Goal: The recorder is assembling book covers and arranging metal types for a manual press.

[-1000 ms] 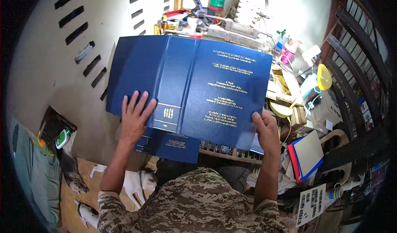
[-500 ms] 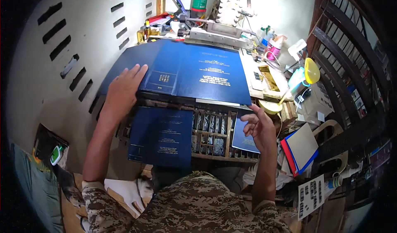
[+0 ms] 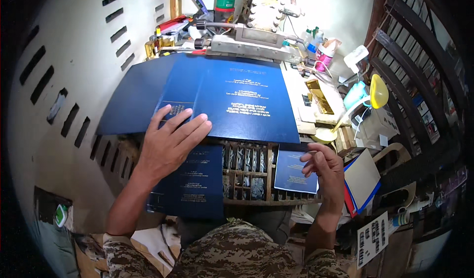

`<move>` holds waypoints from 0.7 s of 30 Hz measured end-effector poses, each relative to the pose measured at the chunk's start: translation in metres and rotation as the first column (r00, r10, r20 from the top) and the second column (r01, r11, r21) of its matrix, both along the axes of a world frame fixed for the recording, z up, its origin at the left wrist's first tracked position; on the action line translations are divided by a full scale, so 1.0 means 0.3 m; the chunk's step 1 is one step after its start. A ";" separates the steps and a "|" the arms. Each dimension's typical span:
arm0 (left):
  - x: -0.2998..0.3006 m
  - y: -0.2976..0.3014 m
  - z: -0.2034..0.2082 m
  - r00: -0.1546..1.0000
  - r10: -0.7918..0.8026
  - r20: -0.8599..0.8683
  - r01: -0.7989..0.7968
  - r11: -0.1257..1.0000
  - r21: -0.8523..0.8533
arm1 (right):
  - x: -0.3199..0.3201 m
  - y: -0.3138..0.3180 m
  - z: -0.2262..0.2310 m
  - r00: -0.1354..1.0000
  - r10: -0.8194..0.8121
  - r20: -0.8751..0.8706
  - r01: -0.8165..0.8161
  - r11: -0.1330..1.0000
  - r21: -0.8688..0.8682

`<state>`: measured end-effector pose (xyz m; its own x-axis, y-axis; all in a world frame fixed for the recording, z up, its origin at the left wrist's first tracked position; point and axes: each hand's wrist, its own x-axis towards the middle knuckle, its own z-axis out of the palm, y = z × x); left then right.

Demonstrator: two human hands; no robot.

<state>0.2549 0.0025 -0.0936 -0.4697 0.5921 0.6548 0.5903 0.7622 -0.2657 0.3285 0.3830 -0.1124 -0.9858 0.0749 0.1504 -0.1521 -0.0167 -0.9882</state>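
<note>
While the left hand (image 3: 173, 139) lies palm-down over the spine and near edge of the navy hardcover case (image 3: 227, 88), its 4 visible fingers are extended. Its thumb is hidden, so whether it pinches the edge cannot be told. The right hand (image 3: 326, 172) is off the cover, fingers loosely curled, gripping nothing visible, over the right edge of the small printed sheet (image 3: 291, 172); contact with the sheet cannot be confirmed.

The cover lies spread outer face up at the far side of the work area. Its far edge is just beside the metal stamping press (image 3: 252, 46), and its near edge overlaps the far part of the wooden type case (image 3: 256, 202).

Findings on risk: 1 hand alone touches the cover, so uneven pressure at the near edge could tip or skew it. Fingers dragged across the gold spine lettering (image 3: 176, 110) could, in my judgement, scuff it. A push to the far side could drive the cover into the press. A 2nd navy cover (image 3: 197, 181) projects past the near rim of the case, beside the left forearm (image 3: 129, 201); a careless elbow could knock it down. A snagged edge could also disturb the metal type (image 3: 240, 158).
</note>
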 end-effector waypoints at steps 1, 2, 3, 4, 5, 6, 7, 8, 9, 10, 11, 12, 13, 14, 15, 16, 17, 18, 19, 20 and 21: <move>-0.012 -0.003 0.021 1.000 -0.015 -0.004 0.015 1.000 -0.009 | -0.009 0.006 0.014 0.999 -0.014 -0.040 0.014 1.000 -0.016; -0.028 -0.002 0.038 1.000 -0.029 -0.007 0.029 0.999 -0.019 | -0.020 0.011 0.023 0.996 -0.029 -0.081 0.026 0.999 -0.033; -0.045 0.002 0.055 0.999 -0.032 -0.011 0.032 0.999 -0.020 | -0.035 0.014 0.032 0.996 -0.032 -0.085 0.029 0.999 -0.034; -0.069 0.009 0.074 0.999 -0.041 0.028 0.042 0.999 -0.035 | -0.050 0.017 0.039 0.993 -0.030 -0.117 0.024 0.998 -0.053; -0.095 0.016 0.094 0.997 -0.048 0.066 0.052 0.997 -0.051 | -0.064 0.019 0.045 0.988 -0.029 -0.150 0.018 0.997 -0.071; -0.120 0.022 0.113 0.993 -0.055 0.106 0.063 0.996 -0.066 | -0.078 0.022 0.050 0.983 -0.028 -0.181 0.012 0.996 -0.090; -0.140 0.027 0.129 0.987 -0.062 0.146 0.074 0.994 -0.081 | -0.089 0.025 0.054 0.977 -0.028 -0.212 0.005 0.994 -0.107; -0.155 0.030 0.147 0.987 -0.064 0.145 0.077 0.994 -0.082 | -0.098 0.025 0.059 0.976 -0.030 -0.213 0.007 0.994 -0.108; -0.167 0.034 0.165 0.984 -0.079 0.160 0.094 0.991 -0.090 | -0.104 0.020 0.064 0.977 -0.027 -0.210 0.005 0.995 -0.103; -0.178 0.037 0.182 0.980 -0.093 0.176 0.112 0.989 -0.099 | -0.110 0.015 0.067 0.979 -0.023 -0.205 0.003 0.995 -0.099; -0.187 0.040 0.196 0.975 -0.107 0.194 0.129 0.986 -0.108 | -0.116 0.011 0.068 0.980 -0.019 -0.199 0.001 0.996 -0.094; -0.195 0.044 0.205 0.970 -0.120 0.212 0.147 0.982 -0.116 | -0.122 0.012 0.065 0.981 -0.015 -0.193 -0.002 0.996 -0.090; -0.199 0.047 0.208 0.969 -0.121 0.214 0.148 0.982 -0.118 | -0.129 0.017 0.060 0.981 -0.017 -0.191 -0.001 0.996 -0.093; -0.200 0.050 0.208 0.965 -0.121 0.232 0.157 0.977 -0.145 | -0.134 0.022 0.053 0.983 -0.016 -0.185 -0.001 0.996 -0.089; -0.198 0.051 0.206 0.961 -0.119 0.251 0.165 0.971 -0.171 | -0.139 0.026 0.047 0.984 -0.015 -0.180 -0.001 0.996 -0.086; -0.195 0.052 0.204 0.956 -0.117 0.269 0.174 0.965 -0.198 | -0.142 0.031 0.041 0.985 -0.012 -0.173 -0.002 0.997 -0.083; -0.194 0.053 0.206 0.951 -0.114 0.288 0.183 0.957 -0.224 | -0.146 0.035 0.035 0.986 -0.010 -0.167 -0.004 0.997 -0.080; -0.196 0.056 0.212 0.950 -0.116 0.291 0.186 0.956 -0.226 | -0.149 0.044 0.033 0.986 -0.013 -0.164 -0.001 0.997 -0.083; -0.195 0.058 0.219 0.944 -0.104 0.313 0.186 0.951 -0.246 | -0.153 0.056 0.033 0.986 -0.024 -0.163 0.010 0.996 -0.085; -0.194 0.059 0.226 0.938 -0.091 0.334 0.186 0.946 -0.265 | -0.158 0.068 0.035 0.986 -0.034 -0.162 0.020 0.996 -0.086; -0.192 0.061 0.232 0.932 -0.079 0.355 0.188 0.940 -0.284 | -0.164 0.079 0.039 0.986 -0.045 -0.161 0.031 0.996 -0.087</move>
<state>0.1973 0.0207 -0.0239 -0.5302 0.8106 0.2486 0.7757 0.5821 -0.2438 0.2795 0.4067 -0.1008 -0.9449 0.1311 0.2999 -0.3126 -0.0897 -0.9457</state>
